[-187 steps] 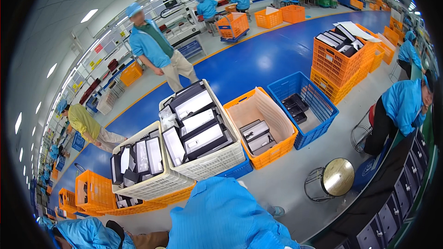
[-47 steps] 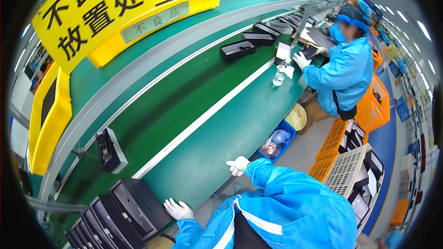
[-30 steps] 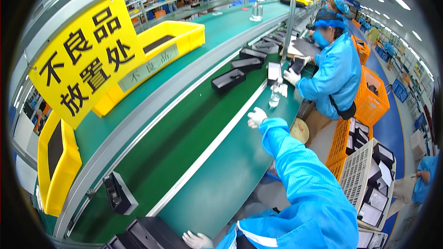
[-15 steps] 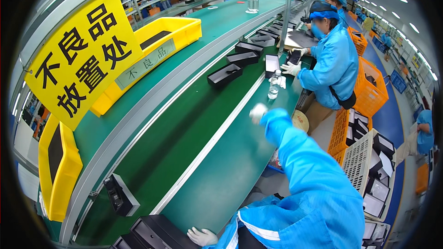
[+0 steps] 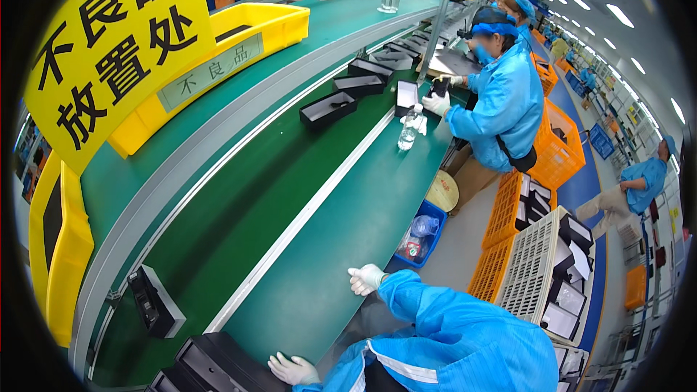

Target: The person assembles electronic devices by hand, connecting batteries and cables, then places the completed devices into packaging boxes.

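My left hand, in a white glove, rests on the green worktable with its fingers apart. It holds nothing and lies beside a stack of dark open boxes at the lower edge. My right hand, also gloved, is at the table's right edge, ahead of the left one. Its fingers are curled in, and I see nothing in them. Left of the boxes, a black and white box sits tilted on the dark green belt.
Several black trays sit farther along the belt. A clear bottle stands near a co-worker handling a dark object. Below the table's right edge is a blue bin; crates stand behind it. Yellow bins line the left shelf.
My right hand has drawn back from near the bottle to the near part of the table's right edge. The left hand stays by the boxes. The whole view has shifted slightly.
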Available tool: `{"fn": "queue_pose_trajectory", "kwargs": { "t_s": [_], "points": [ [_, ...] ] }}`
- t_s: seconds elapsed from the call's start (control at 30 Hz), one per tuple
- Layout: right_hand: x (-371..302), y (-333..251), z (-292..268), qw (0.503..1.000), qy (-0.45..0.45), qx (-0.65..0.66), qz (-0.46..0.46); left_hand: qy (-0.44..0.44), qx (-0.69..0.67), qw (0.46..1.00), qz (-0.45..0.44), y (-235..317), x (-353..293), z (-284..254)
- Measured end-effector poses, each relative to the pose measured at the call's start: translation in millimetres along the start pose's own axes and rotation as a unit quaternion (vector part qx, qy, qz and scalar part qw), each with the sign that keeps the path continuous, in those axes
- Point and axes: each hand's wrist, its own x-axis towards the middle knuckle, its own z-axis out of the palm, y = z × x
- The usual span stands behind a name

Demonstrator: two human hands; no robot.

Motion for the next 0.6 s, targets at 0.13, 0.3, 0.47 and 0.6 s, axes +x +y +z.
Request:
{"fn": "queue_pose_trajectory", "kwargs": {
  "t_s": [0.13, 0.3, 0.47, 0.6],
  "points": [
    [15.1, 3.9, -6.5, 0.996, -0.027, 0.08, 0.012, -0.06, -0.032, 0.998, -0.014, -3.6, -2.1, 7.7],
    [5.6, 4.2, 1.9, 0.999, 0.049, 0.008, -0.02, -0.064, -0.04, 0.997, -0.013, -1.5, -1.8, 1.6],
    [8.4, 1.9, 1.7, 0.999, 0.043, 0.016, -0.018, -0.061, -0.039, 0.997, -0.015, 1.1, 0.7, 1.7],
    [14.3, 4.1, 0.0, 0.999, 0.027, 0.023, -0.005, -0.058, -0.041, 0.997, -0.005, -2.1, 1.8, -1.5]
  ]
}}
